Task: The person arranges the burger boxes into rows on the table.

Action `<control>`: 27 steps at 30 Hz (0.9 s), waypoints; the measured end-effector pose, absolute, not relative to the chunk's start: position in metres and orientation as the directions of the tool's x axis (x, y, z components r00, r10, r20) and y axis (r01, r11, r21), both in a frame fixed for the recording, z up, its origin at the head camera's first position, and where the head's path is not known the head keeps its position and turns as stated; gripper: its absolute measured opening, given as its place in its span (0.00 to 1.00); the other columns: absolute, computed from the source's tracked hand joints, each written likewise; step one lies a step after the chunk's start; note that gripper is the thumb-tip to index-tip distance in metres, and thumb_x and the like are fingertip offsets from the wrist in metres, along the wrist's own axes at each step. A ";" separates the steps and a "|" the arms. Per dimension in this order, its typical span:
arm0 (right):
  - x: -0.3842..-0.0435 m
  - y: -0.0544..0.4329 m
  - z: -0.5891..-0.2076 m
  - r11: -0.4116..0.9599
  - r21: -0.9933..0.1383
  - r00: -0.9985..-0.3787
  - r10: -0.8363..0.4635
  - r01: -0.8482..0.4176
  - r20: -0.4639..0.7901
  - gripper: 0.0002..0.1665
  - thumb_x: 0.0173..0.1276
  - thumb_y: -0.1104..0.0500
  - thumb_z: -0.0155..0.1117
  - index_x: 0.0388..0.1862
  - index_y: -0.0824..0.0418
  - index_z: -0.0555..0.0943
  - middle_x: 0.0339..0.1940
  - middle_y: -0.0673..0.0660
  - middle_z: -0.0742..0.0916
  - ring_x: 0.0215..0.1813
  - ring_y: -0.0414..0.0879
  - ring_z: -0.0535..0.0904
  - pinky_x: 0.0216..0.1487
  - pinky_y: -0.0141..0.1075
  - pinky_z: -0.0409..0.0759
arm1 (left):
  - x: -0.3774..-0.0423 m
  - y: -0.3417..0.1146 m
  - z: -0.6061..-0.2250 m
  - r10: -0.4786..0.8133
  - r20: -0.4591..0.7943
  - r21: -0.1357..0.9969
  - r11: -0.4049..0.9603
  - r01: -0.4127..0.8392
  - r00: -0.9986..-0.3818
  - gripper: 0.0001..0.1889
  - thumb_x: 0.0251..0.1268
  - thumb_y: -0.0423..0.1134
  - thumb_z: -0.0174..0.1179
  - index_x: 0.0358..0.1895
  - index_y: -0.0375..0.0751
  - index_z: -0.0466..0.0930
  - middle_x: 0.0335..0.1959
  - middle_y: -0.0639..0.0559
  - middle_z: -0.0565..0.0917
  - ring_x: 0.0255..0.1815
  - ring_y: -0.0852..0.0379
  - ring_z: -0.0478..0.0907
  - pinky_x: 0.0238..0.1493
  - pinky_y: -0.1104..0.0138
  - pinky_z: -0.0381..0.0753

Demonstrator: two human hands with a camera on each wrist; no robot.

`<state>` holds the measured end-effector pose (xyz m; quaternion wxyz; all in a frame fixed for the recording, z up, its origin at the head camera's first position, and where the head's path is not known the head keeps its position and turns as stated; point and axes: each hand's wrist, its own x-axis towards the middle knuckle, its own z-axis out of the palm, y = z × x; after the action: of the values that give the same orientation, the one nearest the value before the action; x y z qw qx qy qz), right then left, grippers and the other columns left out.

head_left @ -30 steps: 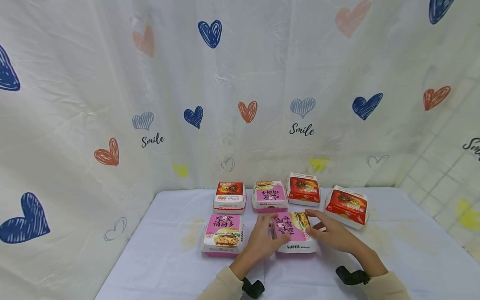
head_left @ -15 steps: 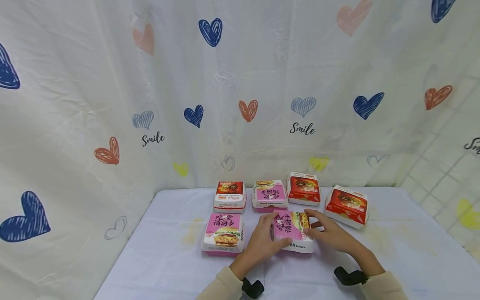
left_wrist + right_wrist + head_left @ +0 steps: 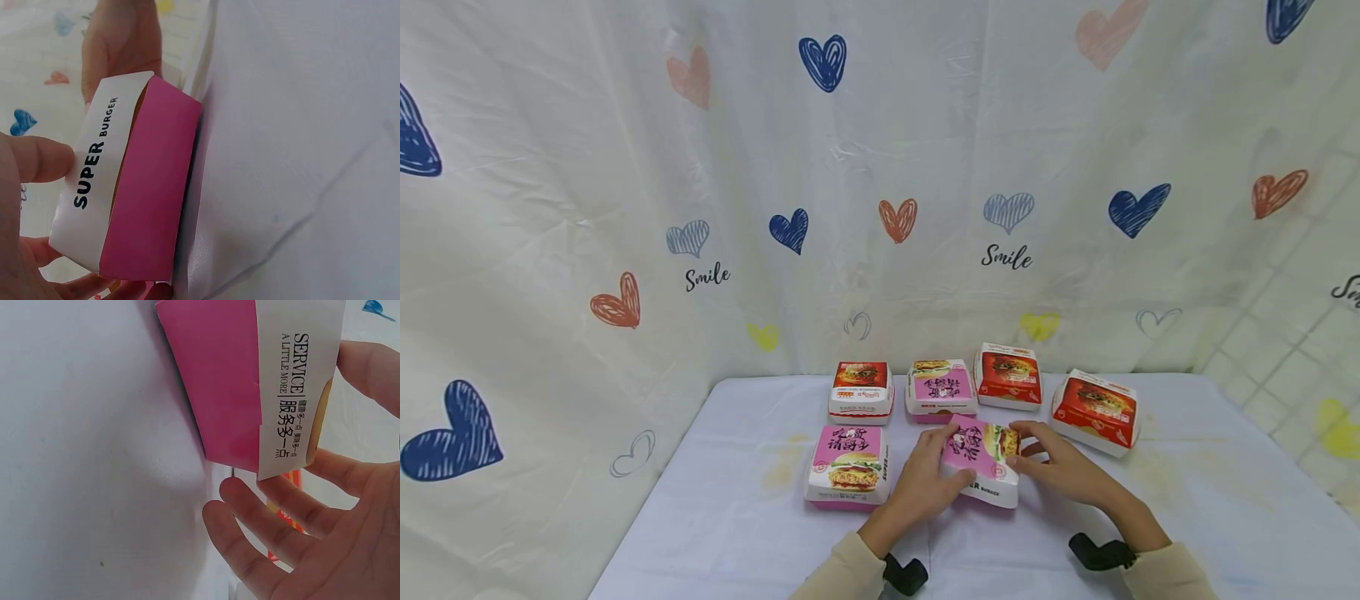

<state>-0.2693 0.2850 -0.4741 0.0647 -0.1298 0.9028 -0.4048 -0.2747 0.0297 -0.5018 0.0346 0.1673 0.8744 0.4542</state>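
A pink-and-white burger box (image 3: 967,450) sits between both hands at the front of the table, turned at an angle. Its lid reads SUPER BURGER on the white front flap (image 3: 100,150), above a pink base. My left hand (image 3: 921,477) grips the box's left side, thumb on the front flap and the other fingers round the far edge. On the opposite side, my right hand (image 3: 1060,468) holds the right edge with thumb and forefinger. In the right wrist view the other fingers (image 3: 275,519) spread apart beside the box's far corner.
Left of the hands stands another pink burger box (image 3: 847,467). Behind are a red-topped box (image 3: 861,393), a pink box (image 3: 940,390) and a red box (image 3: 1008,377). One more red box (image 3: 1094,412) lies slanted at right, close to my right hand. A heart-printed curtain (image 3: 925,167) backs the white-covered table (image 3: 730,500).
The held box has turned clockwise and shifted slightly left between the hands, its front right corner swinging toward the left. The hands and the other boxes stay almost in place.
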 end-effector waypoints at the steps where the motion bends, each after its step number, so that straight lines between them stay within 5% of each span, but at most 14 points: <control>1: -0.269 0.285 -0.474 0.639 -0.747 -0.958 -0.286 -0.182 -0.011 0.41 0.73 0.45 0.65 0.75 0.64 0.64 0.70 0.67 0.75 0.62 0.59 0.78 0.54 0.52 0.83 | -0.275 0.030 -0.502 0.324 0.091 0.808 0.529 0.260 -0.942 0.39 0.65 0.54 0.67 0.78 0.61 0.62 0.73 0.52 0.69 0.68 0.52 0.72 0.73 0.48 0.70; 18: -0.270 0.282 -0.475 0.634 -0.745 -0.955 -0.296 -0.206 0.012 0.34 0.73 0.47 0.65 0.68 0.65 0.70 0.63 0.63 0.79 0.59 0.54 0.78 0.53 0.44 0.80 | -0.270 0.024 -0.498 0.354 0.191 0.769 0.526 0.363 -0.916 0.31 0.72 0.47 0.58 0.76 0.56 0.64 0.71 0.53 0.69 0.69 0.55 0.70 0.73 0.52 0.70; 27: -0.269 0.282 -0.474 0.639 -0.743 -0.959 -0.285 -0.199 0.012 0.26 0.73 0.47 0.66 0.59 0.63 0.74 0.56 0.59 0.83 0.58 0.55 0.80 0.54 0.49 0.83 | -0.263 0.023 -0.496 0.324 0.220 0.736 0.564 0.374 -0.920 0.28 0.75 0.46 0.54 0.77 0.55 0.64 0.72 0.52 0.69 0.68 0.54 0.69 0.71 0.53 0.72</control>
<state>-0.2693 0.2816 -0.4740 0.0530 -0.1338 0.9036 -0.4034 -0.2628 0.0225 -0.4959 -0.0300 0.1974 0.8839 0.4229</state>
